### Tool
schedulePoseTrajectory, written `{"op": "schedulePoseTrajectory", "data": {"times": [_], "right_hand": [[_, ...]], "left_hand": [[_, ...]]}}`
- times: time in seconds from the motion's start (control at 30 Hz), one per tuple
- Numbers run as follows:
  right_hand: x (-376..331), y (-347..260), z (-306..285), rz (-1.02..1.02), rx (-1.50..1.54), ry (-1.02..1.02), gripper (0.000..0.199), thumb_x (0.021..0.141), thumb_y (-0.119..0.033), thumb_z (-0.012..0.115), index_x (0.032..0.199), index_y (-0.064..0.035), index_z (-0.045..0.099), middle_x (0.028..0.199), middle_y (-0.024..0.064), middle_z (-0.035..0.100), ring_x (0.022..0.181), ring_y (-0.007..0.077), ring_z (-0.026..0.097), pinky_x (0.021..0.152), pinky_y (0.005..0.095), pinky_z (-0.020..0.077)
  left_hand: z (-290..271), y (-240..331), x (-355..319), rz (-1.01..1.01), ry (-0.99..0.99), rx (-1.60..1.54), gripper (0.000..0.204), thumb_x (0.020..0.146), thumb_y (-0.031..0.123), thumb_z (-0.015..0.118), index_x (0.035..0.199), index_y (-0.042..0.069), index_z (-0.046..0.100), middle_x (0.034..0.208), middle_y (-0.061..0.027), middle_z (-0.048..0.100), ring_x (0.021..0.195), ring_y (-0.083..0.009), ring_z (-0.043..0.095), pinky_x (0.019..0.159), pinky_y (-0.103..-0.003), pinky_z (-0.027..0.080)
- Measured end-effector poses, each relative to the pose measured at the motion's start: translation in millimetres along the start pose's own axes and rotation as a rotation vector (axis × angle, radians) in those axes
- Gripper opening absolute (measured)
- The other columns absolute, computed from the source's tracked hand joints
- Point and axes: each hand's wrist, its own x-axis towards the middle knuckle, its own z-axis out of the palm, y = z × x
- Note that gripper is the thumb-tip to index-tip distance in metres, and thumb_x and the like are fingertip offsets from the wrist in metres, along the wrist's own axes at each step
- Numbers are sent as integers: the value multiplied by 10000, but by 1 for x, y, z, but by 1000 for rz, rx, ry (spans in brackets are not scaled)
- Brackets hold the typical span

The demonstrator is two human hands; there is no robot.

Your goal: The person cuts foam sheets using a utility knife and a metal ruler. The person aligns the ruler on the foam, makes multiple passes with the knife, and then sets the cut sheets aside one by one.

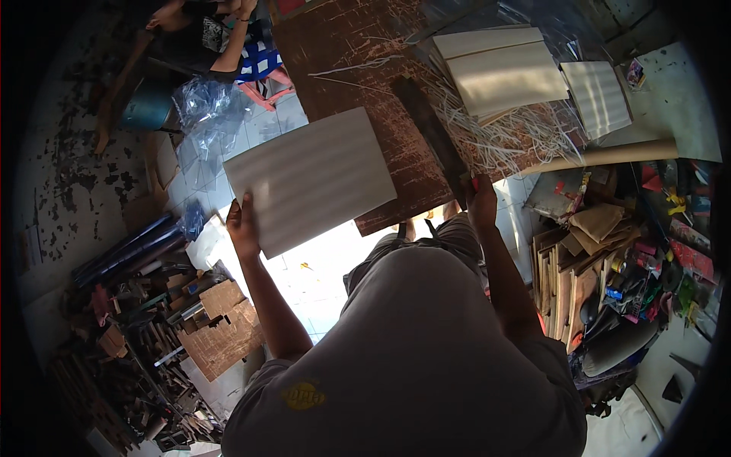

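My left hand (243, 228) grips the lower left edge of a pale rectangular sheet (312, 179), thumb on its top face. The sheet is tilted and partly overhangs the near left side of a worn brown worktable (343, 53). My right hand (481, 204) is closed at the table's near edge, beside the near end of a long dark strip (430, 126) lying on the table. A small red thing (475, 183) shows at its fingers; its kind is too small to tell. Whether these fingers also touch the strip cannot be made out.
Pale sheets are stacked (502, 68) at the table's far right, near thin offcut strips (510, 137). A brown roll (609, 156) lies along the right. Another person (198, 38) is at the far left. Wood scraps (221, 327) pile up left; boards (563, 282) stand right.
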Motion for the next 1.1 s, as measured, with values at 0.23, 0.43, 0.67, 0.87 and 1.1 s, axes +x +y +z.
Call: {"op": "schedulePoseTrajectory", "data": {"times": [0.23,0.43,0.67,0.87,1.1], "right_hand": [[25,-13,-38,98,323,-124,308,1061,-374,637,1005,-75,587,803,64,636,702,255,633,646,426,515],[45,-34,-112,665,1596,-68,533,1102,-579,421,1204,-84,588,1102,103,715,1006,213,732,738,339,614],[166,86,-267,555,1182,546,213,932,-139,804,906,-128,594,872,7,664,702,129,673,577,296,571],[308,268,-414,482,1034,593,388,975,-283,777,1167,47,701,1145,124,732,862,199,714,645,379,577],[312,367,-353,408,574,587,587,1037,-220,679,1469,101,446,1405,242,619,1176,404,705,912,435,638]], "left_hand": [[60,-7,-21,-58,-17,-242,225,1069,273,652,1140,79,744,1019,2,741,887,-71,645,836,-272,509],[205,2,-61,-215,-145,-226,394,1117,335,540,1319,5,612,1132,-92,705,968,-138,668,854,-315,556],[438,80,-116,-251,-740,-173,445,1122,257,534,1481,-5,506,1256,-90,689,1153,-155,652,1015,-328,518],[541,122,-83,116,-884,-94,474,1069,286,624,1449,21,524,1269,-133,692,1088,-221,684,921,-376,559],[534,-21,2,271,-11,689,709,866,488,832,1342,18,595,1118,-156,736,987,-320,716,854,-491,585]]}}
